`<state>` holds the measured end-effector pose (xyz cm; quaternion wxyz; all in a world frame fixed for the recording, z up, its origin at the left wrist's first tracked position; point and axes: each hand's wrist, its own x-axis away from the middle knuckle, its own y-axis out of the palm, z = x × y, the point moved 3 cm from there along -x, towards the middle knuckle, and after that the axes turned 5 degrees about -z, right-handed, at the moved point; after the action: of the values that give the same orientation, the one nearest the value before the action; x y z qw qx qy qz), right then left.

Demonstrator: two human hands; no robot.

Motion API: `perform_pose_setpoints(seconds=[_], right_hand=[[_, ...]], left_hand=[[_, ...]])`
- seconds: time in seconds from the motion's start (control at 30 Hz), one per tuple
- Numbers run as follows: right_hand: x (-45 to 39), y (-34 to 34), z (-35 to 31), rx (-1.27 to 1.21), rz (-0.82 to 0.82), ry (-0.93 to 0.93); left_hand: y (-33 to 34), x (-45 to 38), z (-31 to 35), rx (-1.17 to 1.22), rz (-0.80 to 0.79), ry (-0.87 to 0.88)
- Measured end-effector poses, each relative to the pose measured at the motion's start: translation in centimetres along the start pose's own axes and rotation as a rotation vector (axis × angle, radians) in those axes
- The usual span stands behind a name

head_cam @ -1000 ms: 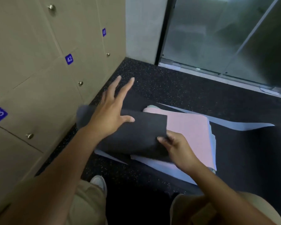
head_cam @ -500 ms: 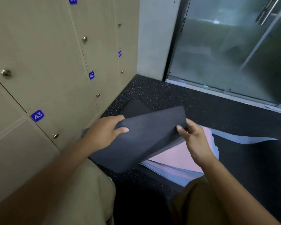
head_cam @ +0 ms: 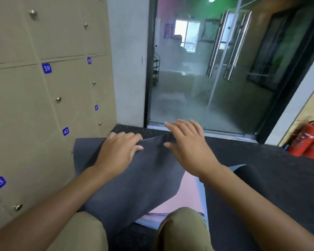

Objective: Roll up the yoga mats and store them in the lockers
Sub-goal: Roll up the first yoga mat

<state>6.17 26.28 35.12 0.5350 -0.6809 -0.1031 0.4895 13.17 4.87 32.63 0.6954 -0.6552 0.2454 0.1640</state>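
Both bare arms reached forward, side by side.
The left hand (head_cam: 119,153) lay palm down with fingers curled over, thumb tucked beneath. The right hand (head_cam: 189,148) hovered palm down, fingers straight and spread, pointing far-left.

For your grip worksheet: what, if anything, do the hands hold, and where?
The left hand grips the dark mat at its raised far edge; the right hand holds nothing.

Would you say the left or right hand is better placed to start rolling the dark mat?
Left, probably. The left hand already grips the dark mat at its raised edge; the right hand is spread open.
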Motion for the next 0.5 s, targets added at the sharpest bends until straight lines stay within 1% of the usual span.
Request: perform_pose_setpoints(seconds=[0.07,0.17,0.23,0.37,0.43,0.5], right_hand=[[0.6,-0.7,0.7,0.014,0.021,0.009],[2.0,-2.1,1.0,-0.042,0.066,0.028],[2.7,-3.2,0.7,-0.057,0.126,0.029],[3.1,-6.7,0.7,-0.095,0.275,0.091],[3.3,-8.9,0.6,-0.120,0.300,0.104],[4.3,-10.7,-0.1,-0.150,0.269,0.077]], left_hand=[[-1.1,-0.4,1.7,-0.015,-0.003,0.054],[-2.7,0.3,3.0,-0.009,-0.039,0.111],[-4.3,0.6,3.0,0.024,-0.055,0.097],[-8.4,0.3,1.7,0.135,-0.085,-0.035],[-10.8,0.5,1.6,0.158,-0.094,-0.030],[-12.9,1.4,2.1,0.176,-0.106,0.011]])
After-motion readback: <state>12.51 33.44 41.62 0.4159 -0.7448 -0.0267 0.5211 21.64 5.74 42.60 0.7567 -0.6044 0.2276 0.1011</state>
